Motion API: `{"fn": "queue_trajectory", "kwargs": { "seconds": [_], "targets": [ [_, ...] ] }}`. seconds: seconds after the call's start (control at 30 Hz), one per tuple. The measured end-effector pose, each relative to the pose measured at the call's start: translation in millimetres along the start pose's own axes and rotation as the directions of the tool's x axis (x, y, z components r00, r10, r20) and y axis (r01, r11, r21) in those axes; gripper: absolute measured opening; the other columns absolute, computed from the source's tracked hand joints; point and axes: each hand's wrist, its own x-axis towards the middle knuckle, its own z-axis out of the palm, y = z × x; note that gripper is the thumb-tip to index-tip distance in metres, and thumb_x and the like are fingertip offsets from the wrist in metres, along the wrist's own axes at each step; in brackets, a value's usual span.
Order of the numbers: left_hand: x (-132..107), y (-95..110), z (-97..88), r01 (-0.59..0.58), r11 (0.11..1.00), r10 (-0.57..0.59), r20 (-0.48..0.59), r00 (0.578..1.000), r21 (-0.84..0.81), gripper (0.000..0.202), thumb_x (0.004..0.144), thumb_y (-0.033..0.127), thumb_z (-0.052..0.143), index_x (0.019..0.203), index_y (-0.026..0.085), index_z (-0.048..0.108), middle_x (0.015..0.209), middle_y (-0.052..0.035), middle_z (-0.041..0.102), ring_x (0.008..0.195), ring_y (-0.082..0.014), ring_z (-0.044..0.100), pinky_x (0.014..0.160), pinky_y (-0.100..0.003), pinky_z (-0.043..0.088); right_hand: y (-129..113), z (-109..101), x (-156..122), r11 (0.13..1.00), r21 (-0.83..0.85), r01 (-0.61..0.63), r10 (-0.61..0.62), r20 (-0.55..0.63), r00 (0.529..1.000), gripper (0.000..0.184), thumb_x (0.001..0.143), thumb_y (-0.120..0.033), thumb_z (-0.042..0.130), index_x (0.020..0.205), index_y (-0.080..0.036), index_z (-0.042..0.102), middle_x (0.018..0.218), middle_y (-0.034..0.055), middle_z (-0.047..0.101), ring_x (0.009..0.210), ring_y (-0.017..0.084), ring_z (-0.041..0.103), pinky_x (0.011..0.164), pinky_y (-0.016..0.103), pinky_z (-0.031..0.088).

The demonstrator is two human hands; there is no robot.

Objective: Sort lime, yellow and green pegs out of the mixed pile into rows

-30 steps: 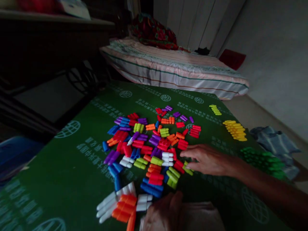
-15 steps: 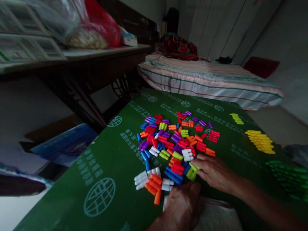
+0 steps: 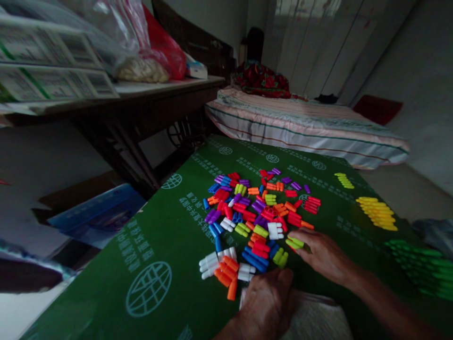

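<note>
While most of the coloured plastic pieces sit unsorted, the head view (the only view) shows sorting partly done. The mixed pile [image 3: 260, 219] fills the frame centre on the green printed board [image 3: 159, 245]: red, orange, blue, purple, white and lime clips jumbled and touching.

Done, judging by layout: three single-colour groups at right, well apart from the pile. A small lime-yellow row [image 3: 343, 180] sits upper right of the board, a larger yellow row [image 3: 377, 213] below it, and a dark green batch [image 3: 421, 269] at the right edge, partly blurred.

Left: nearly everything else. No sorted group of red, orange, blue, purple or white shows, so my estimate is well under half complete.

Hands: the right hand [image 3: 323, 255] lies right of centre at the pile's lower right edge, fingers loosely curled, fingertips touching a lime green piece [image 3: 295, 242]; whether it is pinched or just touched, cannot tell. The left hand [image 3: 269, 304] is at bottom centre, fingers bent down, resting on a pale cloth or lap [image 3: 318, 321], just beside the orange and white pieces [image 3: 222, 271] at the pile's near end; it appears to hold nothing, though its palm side is hidden.

Background: striped mattress [image 3: 304, 127] in the upper middle, dark table [image 3: 141, 99] with bags in the upper left.
</note>
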Motion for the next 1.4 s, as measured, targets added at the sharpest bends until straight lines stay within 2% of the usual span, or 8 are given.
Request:
{"fn": "queue_trajectory", "kwargs": {
  "seconds": [0.17, 0.43, 0.63, 0.83, 0.93, 1.1, 1.23, 1.4],
  "targets": [
    [-1, 1, -0.5, -0.016, 1.0, 0.017, -0.04, 0.999, 0.02, 0.028, 0.08, 0.022, 0.042, 0.105, 0.025, 0.054, 0.093, -0.0012, 0.068, 0.079, -0.023, 0.069, 0.057, -0.031, 0.051, 40, -6, -14, 0.996, 0.009, -0.094, 0.094, -0.082, 0.992, 0.046, 0.083, -0.017, 0.045, 0.127, -0.023, 0.057, 0.131, 0.006, 0.06, 0.116, 0.019, 0.058, 0.1, 0.033, 0.044],
    [0, -2, 0.9, -0.048, 0.999, 0.047, -0.066, 0.997, -0.017, 0.026, 0.081, 0.02, 0.044, 0.104, 0.024, 0.054, 0.093, -0.0013, 0.069, 0.077, -0.0207, 0.069, 0.059, -0.029, 0.051, 82, -8, -28, 0.965, -0.193, -0.175, 0.144, -0.166, 0.976, 0.045, 0.084, -0.013, 0.042, 0.123, -0.023, 0.062, 0.124, 0.0052, 0.065, 0.11, 0.02, 0.063, 0.094, 0.033, 0.049],
    [2, -4, 1.6, -0.047, 0.999, 0.046, -0.104, 0.993, -0.01, 0.024, 0.085, 0.018, 0.041, 0.104, 0.023, 0.055, 0.094, -0.0012, 0.069, 0.08, -0.0216, 0.068, 0.063, -0.032, 0.054, 71, -9, -32, 0.905, -0.287, -0.313, 0.277, -0.16, 0.947, 0.041, 0.085, -0.013, 0.046, 0.122, -0.02, 0.062, 0.127, 0.0079, 0.062, 0.114, 0.019, 0.06, 0.096, 0.031, 0.046],
    [3, -4, 0.2, -0.069, 0.997, 0.071, -0.104, 0.992, 0.025, 0.027, 0.085, 0.019, 0.04, 0.108, 0.022, 0.055, 0.094, -0.0026, 0.07, 0.078, -0.0213, 0.069, 0.062, -0.031, 0.055, 44, -3, -30, 0.781, -0.353, -0.515, 0.453, -0.249, 0.856, 0.037, 0.092, -0.038, 0.046, 0.123, -0.023, 0.061, 0.114, 0.0099, 0.066, 0.096, 0.022, 0.066, 0.076, 0.031, 0.05],
    [2, -4, 1.5, -0.074, 0.997, 0.078, -0.125, 0.989, 0.033, 0.028, 0.086, 0.019, 0.039, 0.109, 0.022, 0.054, 0.092, -0.0023, 0.07, 0.077, -0.0207, 0.069, 0.06, -0.03, 0.055, 37, -2, -24, 0.744, -0.378, -0.551, 0.491, -0.251, 0.835, 0.033, 0.094, -0.035, 0.042, 0.117, -0.025, 0.064, 0.11, 0.0088, 0.067, 0.09, 0.02, 0.067, 0.071, 0.029, 0.049],
    [2, -6, 4.2, -0.096, 0.994, 0.104, -0.168, 0.98, 0.055, 0.03, 0.085, 0.02, 0.042, 0.113, 0.024, 0.054, 0.089, -0.0008, 0.07, 0.074, -0.0188, 0.07, 0.056, -0.027, 0.055, 46, -5, -19, 0.794, -0.338, -0.505, 0.456, -0.218, 0.863, 0.03, 0.091, -0.02, 0.044, 0.111, -0.027, 0.066, 0.112, 0.0056, 0.067, 0.097, 0.017, 0.065, 0.077, 0.027, 0.048],
    [5, -14, 10.5, -0.151, 0.983, 0.176, -0.273, 0.946, 0.109, 0.031, 0.085, 0.017, 0.041, 0.113, 0.023, 0.052, 0.088, -0.0003, 0.071, 0.071, -0.0168, 0.07, 0.055, -0.024, 0.056, 58, -10, -20, 0.848, -0.267, -0.458, 0.416, -0.2, 0.887, 0.034, 0.086, -0.011, 0.046, 0.11, -0.024, 0.067, 0.128, 0.0065, 0.059, 0.115, 0.018, 0.057, 0.092, 0.028, 0.045],
    [7, -30, 24.6, -0.23, 0.956, 0.284, -0.377, 0.881, 0.183, 0.03, 0.088, 0.021, 0.038, 0.116, 0.024, 0.05, 0.087, -0.0001, 0.071, 0.068, -0.0143, 0.069, 0.054, -0.021, 0.055, 50, -13, -17, 0.796, -0.241, -0.555, 0.504, -0.243, 0.829, 0.026, 0.089, -0.03, 0.051, 0.111, -0.023, 0.063, 0.115, 0.0073, 0.064, 0.101, 0.019, 0.063, 0.082, 0.029, 0.047]
  ]
}}
